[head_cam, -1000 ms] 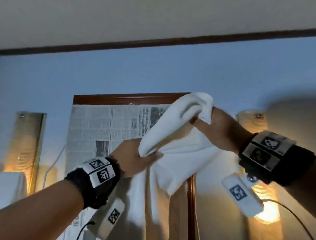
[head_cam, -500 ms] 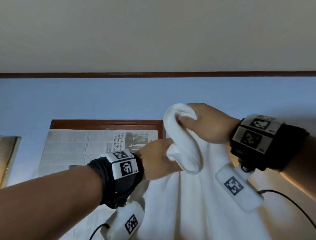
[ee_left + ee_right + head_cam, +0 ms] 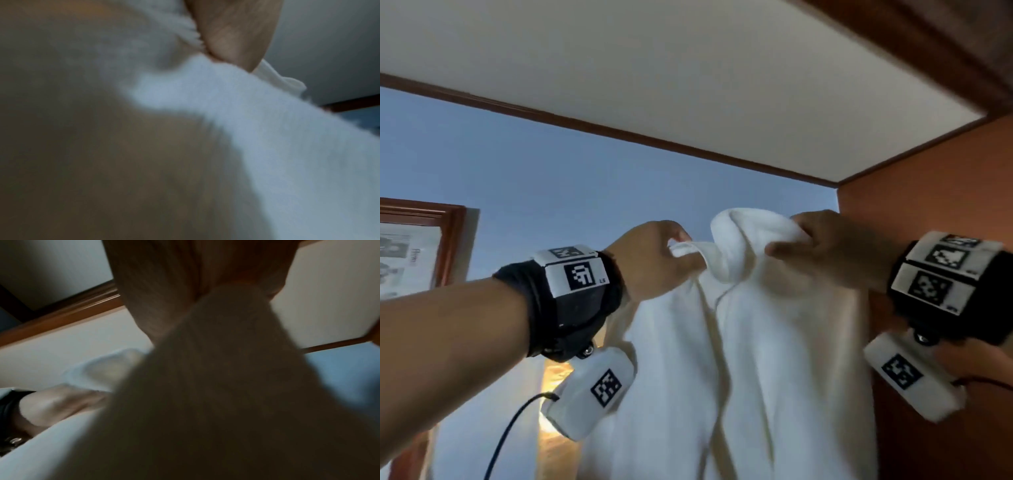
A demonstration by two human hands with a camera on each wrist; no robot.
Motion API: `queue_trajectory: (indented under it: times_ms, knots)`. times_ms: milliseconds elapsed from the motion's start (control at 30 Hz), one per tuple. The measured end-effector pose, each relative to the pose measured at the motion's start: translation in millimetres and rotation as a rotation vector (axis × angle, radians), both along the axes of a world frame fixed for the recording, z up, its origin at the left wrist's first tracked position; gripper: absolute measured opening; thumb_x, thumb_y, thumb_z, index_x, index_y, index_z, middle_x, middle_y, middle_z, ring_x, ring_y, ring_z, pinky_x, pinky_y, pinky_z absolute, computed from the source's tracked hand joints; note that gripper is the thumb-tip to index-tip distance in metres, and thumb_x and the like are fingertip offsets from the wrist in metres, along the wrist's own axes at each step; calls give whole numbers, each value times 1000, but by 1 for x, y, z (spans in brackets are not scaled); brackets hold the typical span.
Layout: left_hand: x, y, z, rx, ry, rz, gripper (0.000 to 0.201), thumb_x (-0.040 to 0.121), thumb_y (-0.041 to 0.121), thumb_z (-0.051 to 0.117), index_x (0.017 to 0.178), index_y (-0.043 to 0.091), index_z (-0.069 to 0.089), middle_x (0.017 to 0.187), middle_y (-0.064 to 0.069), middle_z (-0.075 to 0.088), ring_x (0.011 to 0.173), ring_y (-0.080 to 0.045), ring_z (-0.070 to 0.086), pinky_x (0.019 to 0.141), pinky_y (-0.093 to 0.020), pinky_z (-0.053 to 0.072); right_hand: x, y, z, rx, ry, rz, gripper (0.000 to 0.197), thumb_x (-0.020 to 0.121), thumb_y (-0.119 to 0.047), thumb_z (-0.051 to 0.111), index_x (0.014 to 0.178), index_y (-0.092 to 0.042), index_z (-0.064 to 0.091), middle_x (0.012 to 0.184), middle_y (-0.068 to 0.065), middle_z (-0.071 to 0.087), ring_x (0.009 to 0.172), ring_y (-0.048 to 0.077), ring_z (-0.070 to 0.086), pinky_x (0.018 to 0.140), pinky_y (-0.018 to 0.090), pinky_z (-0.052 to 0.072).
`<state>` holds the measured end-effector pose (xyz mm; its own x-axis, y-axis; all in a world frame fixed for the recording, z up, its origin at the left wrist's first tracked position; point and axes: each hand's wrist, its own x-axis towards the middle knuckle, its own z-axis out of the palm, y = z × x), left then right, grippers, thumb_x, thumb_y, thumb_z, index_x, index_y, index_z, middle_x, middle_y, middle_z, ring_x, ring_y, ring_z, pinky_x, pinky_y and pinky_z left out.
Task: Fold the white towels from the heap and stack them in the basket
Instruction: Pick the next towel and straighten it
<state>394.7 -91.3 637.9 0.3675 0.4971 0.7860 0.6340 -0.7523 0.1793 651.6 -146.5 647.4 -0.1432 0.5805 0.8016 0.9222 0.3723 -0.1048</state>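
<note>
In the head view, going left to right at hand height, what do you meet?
Framed newspaper → left wrist band → left hand pinching the white towel → bunched top edge of the towel → right hand gripping it → right wrist band, in front of the orange-brown wall.

A blue wall (image 3: 585,178) meets a white ceiling (image 3: 688,68) along dark wooden trim (image 3: 619,132). Left of the wall's middle hangs a wood-framed newspaper (image 3: 404,253); at its right end stands an orange-brown wall (image 3: 928,192)
</note>
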Motion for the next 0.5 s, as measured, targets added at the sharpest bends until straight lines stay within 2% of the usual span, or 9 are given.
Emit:
queue_trajectory:
  times_ms: [67,133,167,233,300,400,500]
  knots:
    - [42,0,-2,-5,-42,-46,38,73,65,67,86,29,64,70,10,69,63,-6,65,61,-27,52,51,-14,-10,-24,0,-55,51,91,-46,64,75,1,53,62,-2,49,53,9,42,54,28,34]
    - [81,2,-8,-19,-21,-87,37,75,66,69,84,30,66,65,13,67,55,-1,60,60,-24,48,91,-25,-20,-67,-23,-84,47,91,-41,65,70,-2,49,58,-2,43,52,9,39,55,32,34]
    - [103,4,-12,-37,25,-113,42,70,71,68,86,32,67,70,14,69,58,0,61,64,-25,51,109,-29,-25,-73,-30,-92,45,91,-41,66,69,-4,50,57,-2,44,52,9,40,55,34,35]
    - [147,4,-22,-99,140,-172,57,58,81,62,99,42,65,95,16,70,78,1,65,81,-30,55,137,-36,-34,-51,-35,-102,43,92,-41,64,72,-3,55,59,1,49,53,11,42,54,32,36]
    - [192,2,-35,-140,274,-247,62,60,79,66,113,47,60,108,20,65,93,2,62,91,-29,52,158,-39,-41,-28,-31,-75,41,95,-38,62,74,-2,59,64,9,56,56,18,47,55,31,38]
    - [255,3,-59,-221,336,-504,52,68,69,75,113,46,61,107,23,68,98,2,63,94,-32,52,183,-34,-49,-11,-30,-3,37,96,-32,62,77,0,63,73,17,62,69,28,58,63,36,44]
    - [305,22,-85,-392,185,-746,45,82,61,66,113,29,69,107,10,74,101,-10,70,94,-39,55,206,-25,-57,18,-6,11,33,95,-26,63,82,4,65,78,22,64,75,34,59,67,41,45]
